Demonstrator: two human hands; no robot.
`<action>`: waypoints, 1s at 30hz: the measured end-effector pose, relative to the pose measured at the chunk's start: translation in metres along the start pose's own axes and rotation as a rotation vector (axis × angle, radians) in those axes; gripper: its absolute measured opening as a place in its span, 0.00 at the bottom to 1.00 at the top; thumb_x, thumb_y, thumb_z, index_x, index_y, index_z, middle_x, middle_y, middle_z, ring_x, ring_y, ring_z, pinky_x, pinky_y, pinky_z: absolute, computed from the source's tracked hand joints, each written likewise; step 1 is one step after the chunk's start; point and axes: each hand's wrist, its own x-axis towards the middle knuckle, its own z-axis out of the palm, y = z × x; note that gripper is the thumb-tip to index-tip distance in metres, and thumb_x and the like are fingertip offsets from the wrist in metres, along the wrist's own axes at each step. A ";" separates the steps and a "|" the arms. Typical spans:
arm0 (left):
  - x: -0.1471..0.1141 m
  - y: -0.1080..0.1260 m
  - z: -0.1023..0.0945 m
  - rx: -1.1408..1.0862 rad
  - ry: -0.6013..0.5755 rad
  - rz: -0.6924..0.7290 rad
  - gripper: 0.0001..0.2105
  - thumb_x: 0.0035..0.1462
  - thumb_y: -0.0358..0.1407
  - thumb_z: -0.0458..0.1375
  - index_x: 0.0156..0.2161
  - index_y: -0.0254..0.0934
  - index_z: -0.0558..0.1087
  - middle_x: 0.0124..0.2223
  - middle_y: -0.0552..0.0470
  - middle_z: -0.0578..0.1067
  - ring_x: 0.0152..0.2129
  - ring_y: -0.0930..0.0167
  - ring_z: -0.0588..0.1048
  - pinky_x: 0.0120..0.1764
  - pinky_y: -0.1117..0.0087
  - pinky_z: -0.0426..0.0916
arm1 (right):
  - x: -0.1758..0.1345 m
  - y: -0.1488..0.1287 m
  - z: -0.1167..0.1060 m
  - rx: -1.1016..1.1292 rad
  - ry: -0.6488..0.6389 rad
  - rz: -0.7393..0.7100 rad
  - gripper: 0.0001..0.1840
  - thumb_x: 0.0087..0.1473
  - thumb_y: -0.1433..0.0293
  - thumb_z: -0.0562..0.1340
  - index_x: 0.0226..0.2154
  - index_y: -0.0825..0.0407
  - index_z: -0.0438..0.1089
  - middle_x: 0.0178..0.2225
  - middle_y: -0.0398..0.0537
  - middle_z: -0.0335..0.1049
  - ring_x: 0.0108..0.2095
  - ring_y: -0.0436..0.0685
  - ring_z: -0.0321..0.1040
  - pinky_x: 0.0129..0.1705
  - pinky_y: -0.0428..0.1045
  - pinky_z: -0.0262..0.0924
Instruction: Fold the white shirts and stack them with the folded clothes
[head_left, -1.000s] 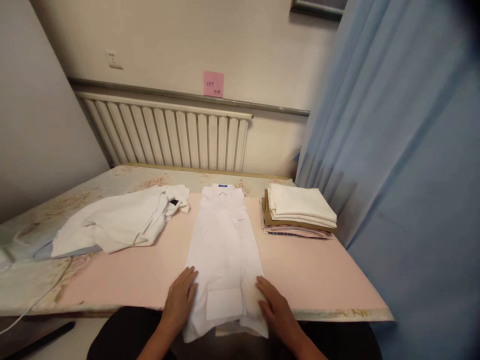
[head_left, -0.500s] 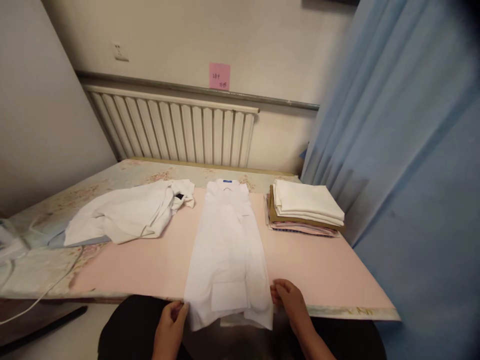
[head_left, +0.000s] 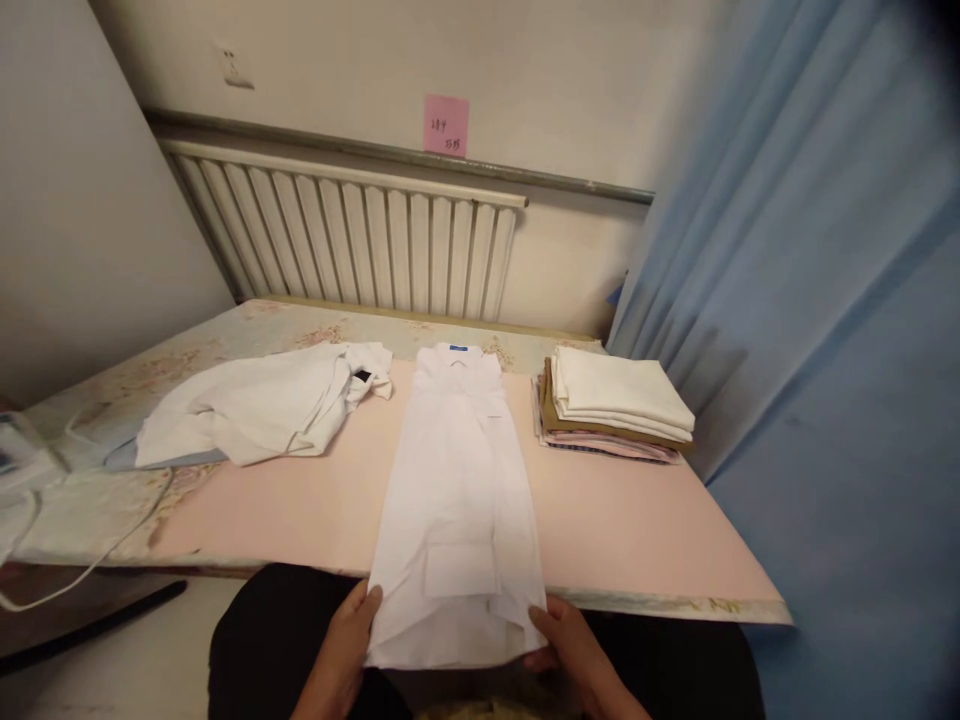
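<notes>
Beyond the left grip (head_left: 349, 632), a cream radiator (head_left: 352, 235) stands against a beige wall (head_left: 540, 80) under a grey rail (head_left: 315, 148), with a socket (head_left: 235, 68) and a pink note (head_left: 446, 125) higher up. Well right of the right grip (head_left: 568, 637) hangs a pleated blue curtain (head_left: 817, 350), while a plain greyish partition or wall (head_left: 75, 190) rises far left of the left grip. Ahead of both, a floral-covered table (head_left: 176, 374) reaches towards the radiator in soft, muted light.
</notes>
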 end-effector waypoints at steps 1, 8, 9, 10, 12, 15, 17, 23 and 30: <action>-0.001 0.000 0.000 0.001 0.000 -0.003 0.17 0.48 0.41 0.64 0.43 0.37 0.73 0.35 0.50 0.80 0.33 0.65 0.78 0.33 0.68 0.70 | 0.000 -0.001 -0.001 -0.028 0.007 -0.018 0.22 0.41 0.54 0.65 0.32 0.55 0.71 0.26 0.46 0.71 0.20 0.51 0.66 0.22 0.47 0.64; -0.005 0.004 0.004 0.040 0.042 -0.014 0.17 0.45 0.42 0.65 0.40 0.36 0.72 0.31 0.51 0.79 0.27 0.67 0.76 0.27 0.72 0.66 | 0.005 0.006 -0.012 -0.160 0.027 -0.025 0.18 0.46 0.57 0.60 0.34 0.55 0.69 0.25 0.43 0.69 0.17 0.51 0.66 0.22 0.47 0.63; -0.005 0.004 0.003 0.056 0.037 -0.005 0.17 0.45 0.43 0.65 0.39 0.36 0.72 0.31 0.51 0.79 0.26 0.68 0.76 0.27 0.72 0.66 | 0.005 0.006 -0.013 -0.209 0.029 -0.026 0.18 0.47 0.57 0.58 0.34 0.55 0.69 0.25 0.44 0.69 0.18 0.52 0.67 0.22 0.48 0.62; -0.005 0.004 0.002 0.082 0.033 0.011 0.17 0.46 0.44 0.64 0.39 0.36 0.72 0.30 0.52 0.78 0.25 0.68 0.75 0.27 0.72 0.66 | 0.005 0.006 -0.014 -0.277 0.039 -0.035 0.17 0.48 0.58 0.57 0.33 0.55 0.68 0.24 0.44 0.69 0.18 0.52 0.67 0.22 0.48 0.61; -0.004 0.003 -0.002 0.183 0.039 0.061 0.16 0.48 0.45 0.60 0.39 0.36 0.72 0.29 0.52 0.77 0.25 0.68 0.74 0.28 0.71 0.66 | 0.001 0.003 -0.016 -0.469 0.106 -0.108 0.14 0.50 0.60 0.55 0.29 0.53 0.67 0.23 0.43 0.68 0.19 0.53 0.68 0.24 0.48 0.60; -0.005 0.003 -0.008 0.504 0.138 0.198 0.15 0.49 0.44 0.56 0.38 0.36 0.73 0.30 0.51 0.76 0.28 0.64 0.74 0.32 0.67 0.68 | -0.009 -0.002 -0.018 -0.736 0.304 -0.336 0.10 0.53 0.62 0.55 0.28 0.50 0.67 0.26 0.45 0.69 0.28 0.56 0.69 0.33 0.49 0.61; -0.008 0.005 -0.009 0.747 0.240 0.391 0.16 0.50 0.43 0.55 0.41 0.36 0.73 0.37 0.48 0.77 0.36 0.61 0.75 0.40 0.62 0.69 | -0.015 -0.004 -0.017 -0.805 0.414 -0.478 0.09 0.55 0.63 0.56 0.33 0.50 0.68 0.31 0.49 0.70 0.33 0.58 0.68 0.38 0.51 0.61; -0.019 0.015 0.012 1.231 0.155 1.024 0.22 0.58 0.37 0.52 0.58 0.38 0.64 0.57 0.41 0.69 0.57 0.58 0.63 0.58 0.53 0.57 | -0.008 -0.017 0.003 -0.875 0.293 -0.864 0.11 0.56 0.72 0.54 0.41 0.48 0.68 0.40 0.52 0.70 0.42 0.59 0.67 0.45 0.54 0.62; -0.002 0.015 0.041 1.394 -0.275 1.122 0.24 0.60 0.32 0.49 0.61 0.41 0.60 0.63 0.46 0.63 0.62 0.61 0.57 0.59 0.53 0.59 | 0.016 -0.052 0.025 -1.011 -0.051 -1.085 0.22 0.52 0.75 0.60 0.50 0.49 0.65 0.55 0.55 0.64 0.51 0.60 0.61 0.52 0.57 0.60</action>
